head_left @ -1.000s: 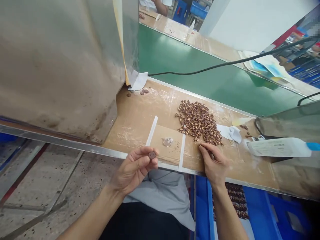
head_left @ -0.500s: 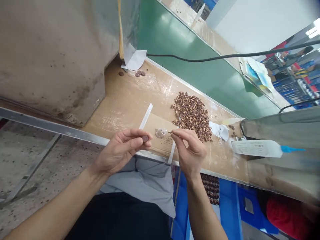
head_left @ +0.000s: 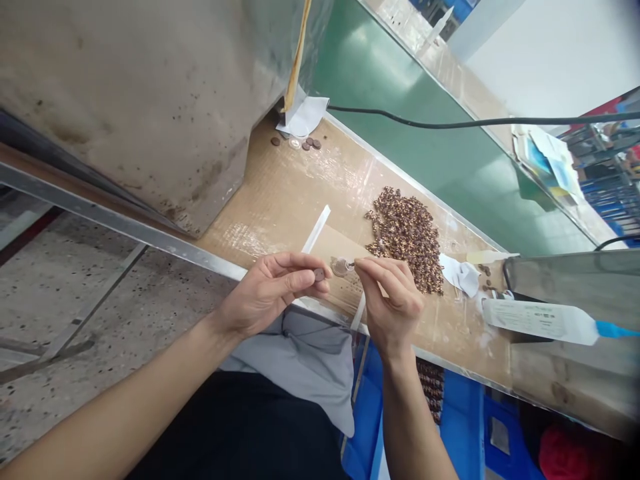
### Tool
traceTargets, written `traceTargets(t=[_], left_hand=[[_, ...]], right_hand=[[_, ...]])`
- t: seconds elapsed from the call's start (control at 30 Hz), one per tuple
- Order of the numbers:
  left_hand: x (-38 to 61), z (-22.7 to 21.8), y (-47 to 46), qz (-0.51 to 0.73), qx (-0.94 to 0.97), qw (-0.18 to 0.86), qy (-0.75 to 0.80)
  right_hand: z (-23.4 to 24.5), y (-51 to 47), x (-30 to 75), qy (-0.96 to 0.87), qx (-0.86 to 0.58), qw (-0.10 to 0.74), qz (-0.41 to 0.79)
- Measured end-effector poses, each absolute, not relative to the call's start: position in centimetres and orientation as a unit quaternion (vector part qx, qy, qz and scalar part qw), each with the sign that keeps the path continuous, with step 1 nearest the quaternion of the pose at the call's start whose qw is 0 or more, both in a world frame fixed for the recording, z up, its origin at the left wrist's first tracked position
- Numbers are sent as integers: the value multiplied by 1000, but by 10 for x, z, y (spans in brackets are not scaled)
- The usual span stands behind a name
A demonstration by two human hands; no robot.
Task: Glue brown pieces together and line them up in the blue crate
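Note:
My left hand (head_left: 277, 290) pinches a small brown disc (head_left: 319, 274) between thumb and fingers above the bench's near edge. To its right, my right hand (head_left: 393, 293) has thumb and fingertips closed on a tiny dark piece (head_left: 351, 265), too small to name. Between the hands, a small clear plastic dish (head_left: 341, 267) rests on a cardboard patch. Just beyond my right hand lies a large heap of small copper-and-brown parts (head_left: 407, 233).
A squeeze bottle with a blue nozzle (head_left: 545, 321) lies at the right by a white cloth (head_left: 460, 275). Several brown discs (head_left: 311, 144) sit near a metal housing (head_left: 150, 100) on the left. A black cable (head_left: 425, 125) crosses the green partition (head_left: 380, 80). Blue crates (head_left: 367, 400) stand below.
The view has shifted, so the bench and both hands appear further right. My right fingertips are now nearer the clear dish. Both hands keep their pinch.

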State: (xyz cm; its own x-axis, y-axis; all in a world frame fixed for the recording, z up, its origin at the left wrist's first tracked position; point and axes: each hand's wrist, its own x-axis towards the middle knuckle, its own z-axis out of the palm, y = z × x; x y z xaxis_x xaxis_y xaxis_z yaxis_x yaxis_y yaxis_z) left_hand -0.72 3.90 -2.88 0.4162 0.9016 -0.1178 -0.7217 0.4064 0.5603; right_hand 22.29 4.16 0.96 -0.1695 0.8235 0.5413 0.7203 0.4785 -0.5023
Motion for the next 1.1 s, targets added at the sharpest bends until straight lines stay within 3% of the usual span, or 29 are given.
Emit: traceTargets(t=[1.1], left_hand=[[-6,-27,39,508,216,808,206]], right_hand=[[11,43,223,-770,-503,391,39]])
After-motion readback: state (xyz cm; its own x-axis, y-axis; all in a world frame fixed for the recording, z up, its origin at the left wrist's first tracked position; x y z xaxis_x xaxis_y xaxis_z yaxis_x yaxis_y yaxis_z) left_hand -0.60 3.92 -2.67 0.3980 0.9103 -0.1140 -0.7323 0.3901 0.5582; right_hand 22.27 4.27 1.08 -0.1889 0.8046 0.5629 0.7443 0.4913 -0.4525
